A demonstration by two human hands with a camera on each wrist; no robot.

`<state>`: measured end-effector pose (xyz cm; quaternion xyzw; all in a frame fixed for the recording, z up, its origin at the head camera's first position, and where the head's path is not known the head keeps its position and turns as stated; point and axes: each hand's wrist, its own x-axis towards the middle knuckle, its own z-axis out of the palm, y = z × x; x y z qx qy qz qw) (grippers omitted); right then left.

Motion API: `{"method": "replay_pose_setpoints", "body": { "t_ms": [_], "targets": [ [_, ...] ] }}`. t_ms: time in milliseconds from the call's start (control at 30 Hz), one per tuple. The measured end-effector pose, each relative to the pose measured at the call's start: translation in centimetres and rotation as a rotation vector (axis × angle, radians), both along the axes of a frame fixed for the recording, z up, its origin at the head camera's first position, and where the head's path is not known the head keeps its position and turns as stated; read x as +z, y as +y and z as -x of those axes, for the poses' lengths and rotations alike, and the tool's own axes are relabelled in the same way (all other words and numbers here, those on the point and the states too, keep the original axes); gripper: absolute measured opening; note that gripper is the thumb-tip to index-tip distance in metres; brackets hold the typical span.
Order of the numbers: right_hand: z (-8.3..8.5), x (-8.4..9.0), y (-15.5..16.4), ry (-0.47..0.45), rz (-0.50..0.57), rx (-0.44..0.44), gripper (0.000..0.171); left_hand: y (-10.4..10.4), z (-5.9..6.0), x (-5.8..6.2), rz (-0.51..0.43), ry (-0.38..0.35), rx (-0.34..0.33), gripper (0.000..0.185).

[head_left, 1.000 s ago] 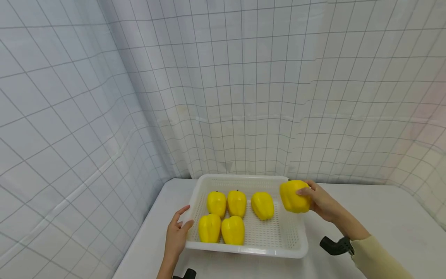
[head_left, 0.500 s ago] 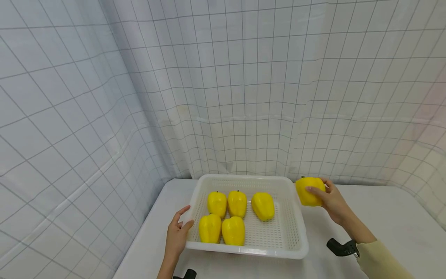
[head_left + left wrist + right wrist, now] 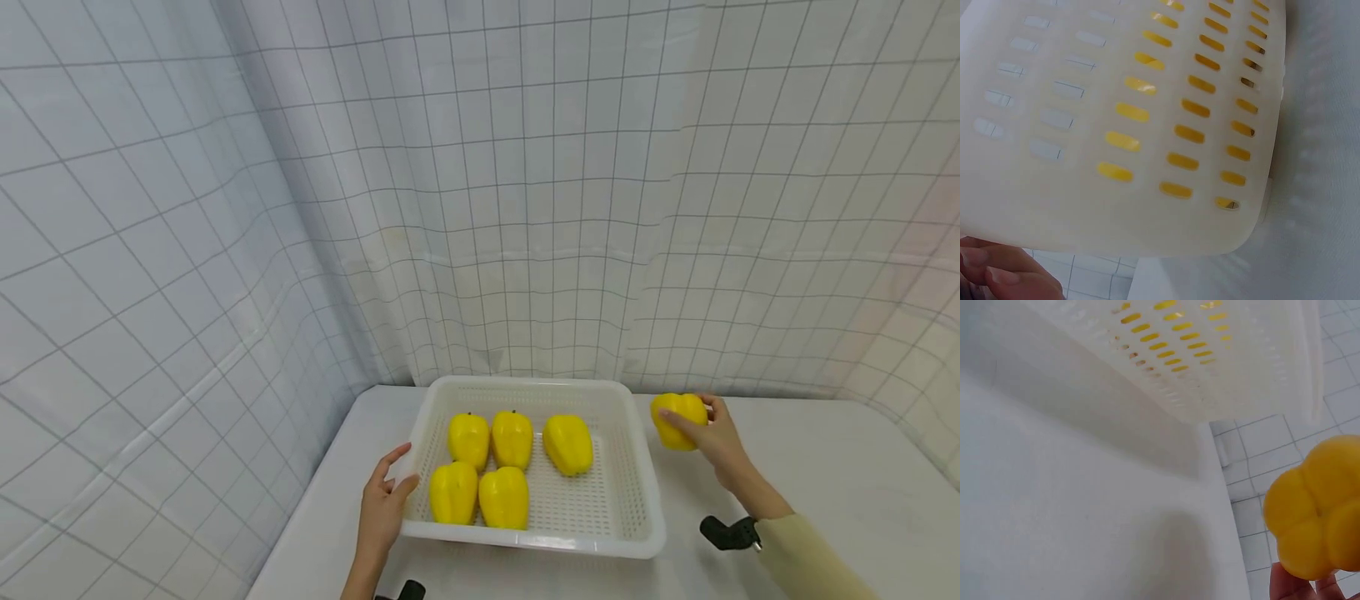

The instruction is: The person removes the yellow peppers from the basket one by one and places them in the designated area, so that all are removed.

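My right hand (image 3: 716, 437) grips a yellow bell pepper (image 3: 677, 421) just beyond the basket's right side. The right wrist view shows the pepper's lobed end (image 3: 1319, 512), with fingertips (image 3: 1291, 584) below it; the rest of that hand is out of frame. At the opposite side, my left hand (image 3: 381, 508) touches the left rim of the white plastic basket (image 3: 573, 542), thumb and index finger spread apart. Its fingertips (image 3: 1010, 275) show beside the basket's edge in the left wrist view. Several yellow bell peppers (image 3: 512, 439) lie inside, mostly toward the left.
The basket stands on a white-covered table (image 3: 810, 467), which extends to its right. A white grid-patterned curtain (image 3: 525, 208) hangs behind the table and along both sides. Black wrist mounts (image 3: 727, 533) are strapped to the wrists.
My right hand has carried the bell pepper from over the basket's right rim outward to the right, then lower toward the table. The left hand and basket have barely moved.
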<state>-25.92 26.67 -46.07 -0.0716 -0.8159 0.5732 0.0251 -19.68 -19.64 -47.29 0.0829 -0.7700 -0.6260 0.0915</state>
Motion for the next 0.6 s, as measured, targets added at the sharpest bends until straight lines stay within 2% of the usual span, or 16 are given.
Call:
{"method": "replay_pose_setpoints", "body": {
  "t_ms": [267, 600],
  "targets": [
    [1.0, -1.9, 0.1, 0.005, -0.021, -0.050, 0.091, 0.2, -0.1, -0.1, -0.043, -0.023, 0.007, 0.047],
    [1.6, -2.9, -0.2, -0.015, -0.047, -0.103, 0.094, 0.2, -0.1, 0.0, -0.075, -0.017, 0.001, 0.048]
  ]
}}
